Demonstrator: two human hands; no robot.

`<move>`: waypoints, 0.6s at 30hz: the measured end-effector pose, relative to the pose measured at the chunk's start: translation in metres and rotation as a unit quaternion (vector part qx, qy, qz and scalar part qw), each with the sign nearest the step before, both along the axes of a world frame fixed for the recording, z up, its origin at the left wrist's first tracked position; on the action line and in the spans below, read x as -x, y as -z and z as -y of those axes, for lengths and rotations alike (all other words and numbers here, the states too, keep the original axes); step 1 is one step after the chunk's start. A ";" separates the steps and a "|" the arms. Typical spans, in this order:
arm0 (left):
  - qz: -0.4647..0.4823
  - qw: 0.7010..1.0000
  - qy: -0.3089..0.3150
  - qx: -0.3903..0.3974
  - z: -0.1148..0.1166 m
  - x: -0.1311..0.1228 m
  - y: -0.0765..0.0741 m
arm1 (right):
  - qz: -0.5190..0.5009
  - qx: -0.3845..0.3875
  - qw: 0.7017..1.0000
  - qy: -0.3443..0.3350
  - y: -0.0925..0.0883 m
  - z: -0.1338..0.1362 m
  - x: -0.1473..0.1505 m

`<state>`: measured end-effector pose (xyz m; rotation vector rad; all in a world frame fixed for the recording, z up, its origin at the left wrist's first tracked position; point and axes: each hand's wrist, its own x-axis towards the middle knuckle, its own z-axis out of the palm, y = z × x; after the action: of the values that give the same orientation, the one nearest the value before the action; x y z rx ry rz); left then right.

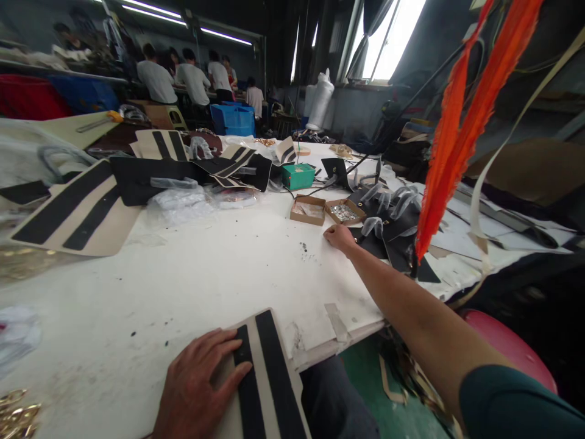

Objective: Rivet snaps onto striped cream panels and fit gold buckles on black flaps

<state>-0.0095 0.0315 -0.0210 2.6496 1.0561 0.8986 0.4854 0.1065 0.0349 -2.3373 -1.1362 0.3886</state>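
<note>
My left hand (201,375) lies flat, fingers spread, on a cream panel with two black stripes (274,360) at the near edge of the white table. Stretched out to the right, my right hand (339,238) rests low over the tabletop, its fingers curled together. Whether they hold anything small is hidden. Just beyond it stands a small cardboard box of shiny metal pieces (346,212). Beside that, a second cardboard box (307,218) holds pale contents. Small dark bits (303,246) lie scattered left of my right hand.
Black pieces with plastic-wrapped handles (397,216) lie right of the boxes. A green box (298,176) stands behind. Striped panels (73,207) and clear plastic (183,204) cover the far left. Orange cloth strips (450,140) hang at right. Gold metal parts (18,414) sit near left. People work behind.
</note>
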 end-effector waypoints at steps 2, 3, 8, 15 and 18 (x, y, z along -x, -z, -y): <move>-0.006 1.000 -0.006 0.010 0.000 -0.001 0.000 | -0.028 -0.016 0.999 -0.008 -0.001 0.013 0.006; -0.010 1.000 -0.010 0.014 0.000 -0.001 0.000 | -0.044 -0.021 0.999 -0.017 0.000 0.022 0.012; -0.022 0.999 -0.024 0.034 0.003 -0.002 -0.003 | -0.106 -0.016 0.991 -0.083 0.005 0.063 0.047; 0.018 0.997 -0.019 0.071 0.004 -0.005 -0.007 | -0.079 0.009 0.992 -0.103 -0.004 0.086 0.056; 0.066 0.991 -0.017 0.119 0.005 -0.009 -0.014 | -0.059 -0.002 0.992 -0.115 -0.014 0.090 0.068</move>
<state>-0.0009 0.0264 -0.0068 2.3511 1.1031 0.8797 0.4174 0.0169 0.0490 -2.1535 -1.3514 0.5967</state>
